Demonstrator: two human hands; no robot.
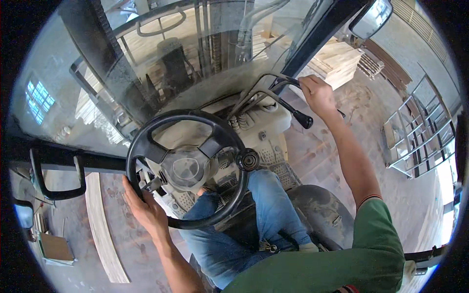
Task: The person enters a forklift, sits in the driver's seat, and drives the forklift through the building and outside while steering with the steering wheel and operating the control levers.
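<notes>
Closest to me is the green shirt [312,271] of the person in the driving seat, above blue jeans [276,200] with a bunch of keys [266,246] at the waist. The black steering wheel [213,146] stands in front of the knees, a round spinner knob [248,159] on its right side. The left hand [145,214] lies against the wheel's lower left rim, its fingers fairly straight and unclenched. Out to the right, the right hand [317,94] has its fingers closed around the end of a bent control lever [289,79]; just below it is a second lever's black knob [304,119]. Beyond the cab I see stacked boards [333,62], a metal-barred frame [421,128] to the right, and a long plank [104,227] on the floor to the left.
</notes>
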